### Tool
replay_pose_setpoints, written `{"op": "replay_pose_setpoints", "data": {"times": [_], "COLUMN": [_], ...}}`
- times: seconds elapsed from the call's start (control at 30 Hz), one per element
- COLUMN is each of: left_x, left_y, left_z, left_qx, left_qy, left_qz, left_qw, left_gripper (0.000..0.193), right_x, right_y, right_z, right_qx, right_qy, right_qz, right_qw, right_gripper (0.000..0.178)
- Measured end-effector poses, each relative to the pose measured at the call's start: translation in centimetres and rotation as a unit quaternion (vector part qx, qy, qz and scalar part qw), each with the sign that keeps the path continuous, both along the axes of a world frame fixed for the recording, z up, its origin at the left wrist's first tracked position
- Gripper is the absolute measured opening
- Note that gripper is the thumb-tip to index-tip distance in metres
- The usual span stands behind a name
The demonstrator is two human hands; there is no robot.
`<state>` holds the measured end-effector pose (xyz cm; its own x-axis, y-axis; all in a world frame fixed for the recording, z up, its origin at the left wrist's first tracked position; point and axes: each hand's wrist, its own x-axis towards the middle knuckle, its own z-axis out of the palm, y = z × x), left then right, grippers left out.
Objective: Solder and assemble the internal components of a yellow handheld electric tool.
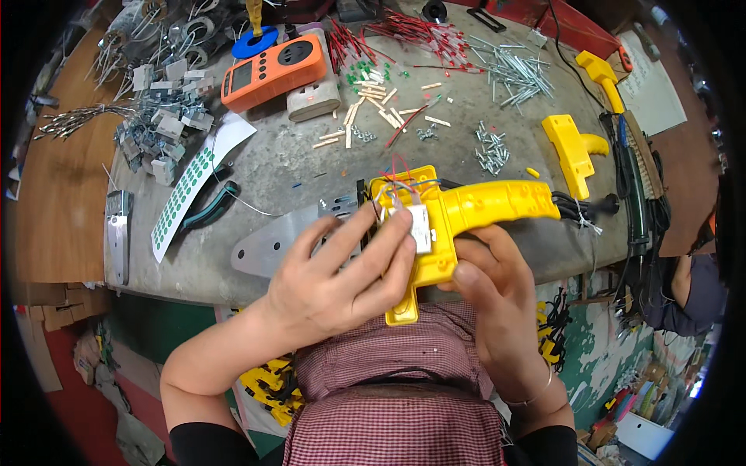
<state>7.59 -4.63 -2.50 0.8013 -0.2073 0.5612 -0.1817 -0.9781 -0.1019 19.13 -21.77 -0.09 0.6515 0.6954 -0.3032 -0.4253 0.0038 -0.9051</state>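
Observation:
A yellow plastic tool housing half (489, 203) with a curved handle is held over the bench's near edge. My right hand (497, 291) supports it from below, thumb and fingers curled at its near side. My left hand (334, 276) is closed at the fingertips on a white rectangular block (421, 229) inside the housing. Thin red, blue and white wires (400, 185) rise around the block, partly hidden by my fingers. A grey pointed metal plate (268, 247) with holes extends left from the housing, beneath my left hand.
Teal-handled pliers (214, 206) lie beside a green-dot sticker sheet (183, 186). An orange meter (273, 74), metal brackets (163, 120), small screws (492, 147), long screws (513, 70) and red wires (420, 39) lie farther back. Another yellow housing (571, 155) sits right.

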Motion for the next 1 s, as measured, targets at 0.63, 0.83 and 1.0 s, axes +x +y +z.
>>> {"op": "replay_pose_setpoints", "data": {"times": [0.63, 0.83, 1.0], "left_x": [2.3, 2.4, 2.3], "left_y": [0.5, -0.2, -0.9], "left_z": [2.3, 2.3, 0.8], "left_qx": [-0.777, -0.836, -0.858], "left_qy": [0.314, 0.321, 0.285], "left_qz": [0.069, 0.083, 0.039], "left_qw": [0.541, 0.438, 0.427], "left_gripper": [0.043, 0.044, 0.045], "right_x": [6.0, 19.8, 32.0], "right_y": [-4.6, -14.5, -25.3], "right_z": [5.3, 2.5, -3.4], "right_qx": [-0.052, -0.299, -0.513], "right_qy": [0.055, -0.542, -0.585], "right_qz": [0.133, -0.209, -0.128], "right_qw": [0.988, 0.757, 0.615], "right_gripper": [0.099, 0.039, 0.053]}}
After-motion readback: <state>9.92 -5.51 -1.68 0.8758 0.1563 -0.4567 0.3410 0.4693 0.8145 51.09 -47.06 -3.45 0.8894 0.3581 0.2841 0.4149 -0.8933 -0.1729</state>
